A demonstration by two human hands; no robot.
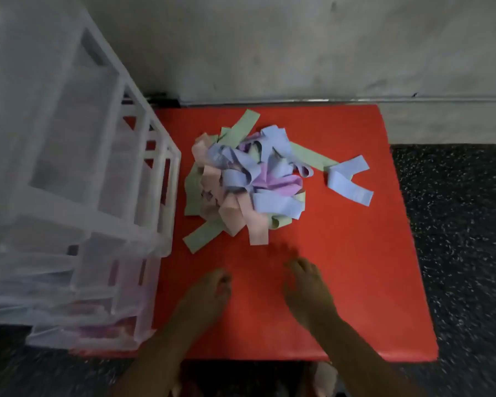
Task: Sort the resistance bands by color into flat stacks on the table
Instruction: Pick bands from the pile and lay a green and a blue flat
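Resistance bands (241,179) lie in one tangled heap on the far-centre part of the red table (355,282), just beside a translucent drawer unit (69,167) that stands on the table's left side.

Colours seen in the heap: green, blue, pink, purple. All are interleaved, many folded or looped over one another. A green band (242,126) sticks out at the far edge, and pink bands (258,227) fan out on the near side. A purple band (272,179) sits near the top middle. One blue band (347,181) lies to the right, bent in a V, touching a green strip at one end but otherwise clear of the heap.

Progress, judged: none. No flat stack of a single colour shows anywhere on the table. The stray blue band looks incidental, not placed. Everything is left to do: pull each band out, flatten it, lay it with its colour.

Left hand (209,293): over the near table, palm down, fingers loosely curled under, holding nothing. Right hand (307,287): beside it and apart from it, palm down, fingers loosely bent toward the heap, holding nothing. Both are short of the bands, near the pink ends. Blur hides whether any fingertip touches the table.

Dark speckled floor (455,224) lies to the right of the table.
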